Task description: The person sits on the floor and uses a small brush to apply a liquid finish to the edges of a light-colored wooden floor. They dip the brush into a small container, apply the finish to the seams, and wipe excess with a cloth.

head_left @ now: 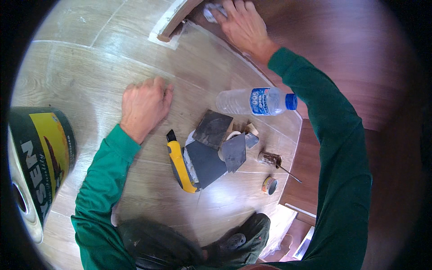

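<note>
My right hand (245, 27) reaches far forward, pressing a crumpled white wad (214, 12), cloth or paper, against a reddish-brown wood panel (333, 49). Its fingers are closed over the wad and partly cut off by the top edge. My left hand (145, 105) rests as a closed fist on the wood-look floor (90, 72), with nothing visible in it. Nearest to that fist lies a yellow utility knife (181, 166) with a black end. Beside the knife are several dark sandpaper sheets (207, 164), loosely stacked.
A clear plastic bottle (238, 101) with a blue cap lies near the panel. A small stained container (270, 159) with a thin stick and a small round tin (269, 185) stand close by. At the left is a large green-and-yellow can (58, 148); ahead, a wooden post (175, 22).
</note>
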The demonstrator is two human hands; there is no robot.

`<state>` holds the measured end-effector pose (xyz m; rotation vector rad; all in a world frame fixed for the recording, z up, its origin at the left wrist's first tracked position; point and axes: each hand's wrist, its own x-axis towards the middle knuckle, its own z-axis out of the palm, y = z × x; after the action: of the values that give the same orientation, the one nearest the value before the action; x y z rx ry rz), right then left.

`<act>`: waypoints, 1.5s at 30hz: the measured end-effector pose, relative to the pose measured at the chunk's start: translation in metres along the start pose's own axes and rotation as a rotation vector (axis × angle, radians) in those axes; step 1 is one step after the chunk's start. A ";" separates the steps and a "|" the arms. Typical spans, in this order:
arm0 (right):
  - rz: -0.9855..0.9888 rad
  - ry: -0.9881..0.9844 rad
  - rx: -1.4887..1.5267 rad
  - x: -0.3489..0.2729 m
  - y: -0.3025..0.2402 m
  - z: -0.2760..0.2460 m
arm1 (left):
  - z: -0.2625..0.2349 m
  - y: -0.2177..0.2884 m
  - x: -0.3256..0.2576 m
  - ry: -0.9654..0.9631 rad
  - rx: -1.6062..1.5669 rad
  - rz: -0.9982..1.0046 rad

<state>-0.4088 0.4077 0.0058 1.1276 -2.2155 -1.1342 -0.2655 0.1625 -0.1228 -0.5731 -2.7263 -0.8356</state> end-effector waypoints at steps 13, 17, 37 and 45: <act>-0.022 -0.164 0.004 -0.003 -0.005 0.009 | 0.000 -0.001 -0.003 -0.011 -0.073 -0.021; -0.006 -0.129 0.034 -0.009 0.013 -0.006 | 0.001 -0.003 -0.001 -0.023 -0.061 -0.018; 0.600 0.064 -0.263 -0.138 0.157 -0.090 | -0.015 0.004 0.000 -0.054 0.007 -0.013; 0.609 -0.098 0.072 -0.172 0.116 -0.040 | -0.013 0.009 0.003 -0.029 -0.020 0.021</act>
<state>-0.3361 0.5672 0.1248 0.3636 -2.4377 -0.8588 -0.2630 0.1632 -0.1068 -0.6212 -2.7360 -0.8568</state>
